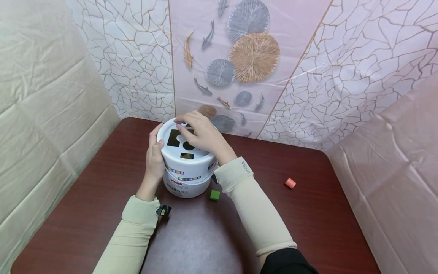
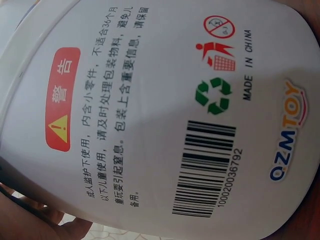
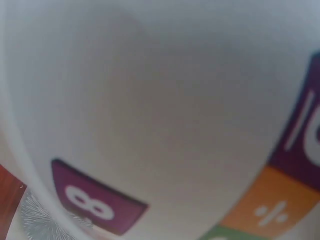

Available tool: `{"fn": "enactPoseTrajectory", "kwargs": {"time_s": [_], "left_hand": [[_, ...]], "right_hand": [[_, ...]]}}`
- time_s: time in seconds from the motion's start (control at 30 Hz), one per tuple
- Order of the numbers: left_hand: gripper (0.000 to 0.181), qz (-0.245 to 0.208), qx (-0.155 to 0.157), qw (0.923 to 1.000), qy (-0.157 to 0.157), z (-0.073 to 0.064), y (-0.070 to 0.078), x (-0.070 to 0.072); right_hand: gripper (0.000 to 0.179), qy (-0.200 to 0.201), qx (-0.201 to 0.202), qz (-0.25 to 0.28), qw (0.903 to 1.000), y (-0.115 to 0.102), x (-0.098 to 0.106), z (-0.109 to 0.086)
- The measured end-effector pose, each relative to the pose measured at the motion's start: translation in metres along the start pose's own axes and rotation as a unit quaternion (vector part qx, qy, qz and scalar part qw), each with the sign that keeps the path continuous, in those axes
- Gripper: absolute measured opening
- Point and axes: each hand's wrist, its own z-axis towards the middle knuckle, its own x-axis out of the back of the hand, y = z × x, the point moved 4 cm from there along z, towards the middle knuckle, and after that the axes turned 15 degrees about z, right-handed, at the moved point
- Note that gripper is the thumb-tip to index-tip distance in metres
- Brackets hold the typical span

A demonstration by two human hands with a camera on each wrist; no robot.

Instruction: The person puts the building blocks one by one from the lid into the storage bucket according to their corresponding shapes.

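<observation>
Fingers of the left hand (image 1: pixel 154 160) are seen in the head view clamped round the left side of a white tub (image 1: pixel 189 188), with the thumb laid over the rim of its lid (image 1: pixel 175 152). The tub is stood upright on a dark red-brown table (image 1: pixel 85 198), a little left of the middle, and several dark openings are shown in the lid, among them a rectangle and a round one. The right hand (image 1: pixel 202 133) is held over the lid, its fingers bent and the tips of thumb and forefinger brought near each other; whether anything is pinched between them cannot be told. A green block (image 1: pixel 215 195) is placed just beside the tub's base, to its right, and an orange-red block (image 1: pixel 290 183) is left well apart on the right of the table. Pale sleeves (image 1: pixel 254 209) are worn on both forearms, and the table is backed by a patterned cloth (image 1: pixel 137 49) with fish and discs. In the left wrist view, the printed side of the tub is shown up close, with a barcode, a red warning label and "QZMTOY"; shadowed fingers are glimpsed at the lower left. In the right wrist view, the frame is mostly filled by blurred white plastic, marked by purple and orange patches bearing an 8 and a percent sign.
</observation>
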Motion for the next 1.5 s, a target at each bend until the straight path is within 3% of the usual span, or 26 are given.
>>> {"fn": "enactPoseTrajectory", "kwargs": {"time_s": [0.17, 0.4, 0.47, 0.6, 0.77, 0.9, 1.03, 1.17, 1.37, 1.5], "left_hand": [[0.058, 0.001, 0.008, 1.0000, 0.000, -0.004, -0.002, -0.001], [0.058, 0.004, 0.009, 0.9999, 0.008, -0.005, -0.004, 0.001], [0.058, 0.000, 0.008, 0.9999, 0.014, -0.005, -0.003, 0.002], [0.057, -0.009, 0.008, 0.9997, 0.020, -0.003, -0.003, 0.004], [0.057, -0.014, 0.007, 0.9997, 0.019, -0.002, -0.004, 0.005], [0.058, -0.012, 0.010, 0.9998, 0.016, -0.002, -0.004, 0.004], [0.058, -0.012, 0.010, 0.9998, 0.015, -0.002, -0.004, 0.002], [0.058, -0.014, 0.007, 0.9997, 0.017, -0.001, -0.004, 0.002], [0.059, -0.011, 0.003, 0.9998, 0.016, 0.000, -0.003, 0.001], [0.059, -0.011, 0.005, 0.9998, 0.015, 0.000, -0.003, 0.000]], "right_hand": [[0.021, 0.048, 0.001, 0.001, 0.9988, 0.001, 0.002, -0.009], [0.026, 0.108, -0.111, 0.046, 0.9869, 0.010, 0.006, -0.038], [0.030, 0.112, -0.120, 0.065, 0.9843, 0.014, 0.005, -0.051], [0.038, 0.141, -0.092, 0.104, 0.9802, 0.021, 0.003, -0.080], [0.043, 0.173, -0.047, 0.099, 0.9788, 0.021, 0.005, -0.109], [0.043, 0.179, -0.042, 0.097, 0.9781, 0.024, 0.013, -0.128], [0.045, 0.160, -0.076, 0.069, 0.9818, 0.031, 0.020, -0.151], [0.041, 0.121, -0.139, 0.031, 0.9824, 0.043, 0.026, -0.174], [0.030, 0.099, -0.257, 0.038, 0.9606, 0.071, 0.040, -0.208], [0.030, 0.071, -0.305, 0.005, 0.9496, 0.090, 0.047, -0.229]]}}
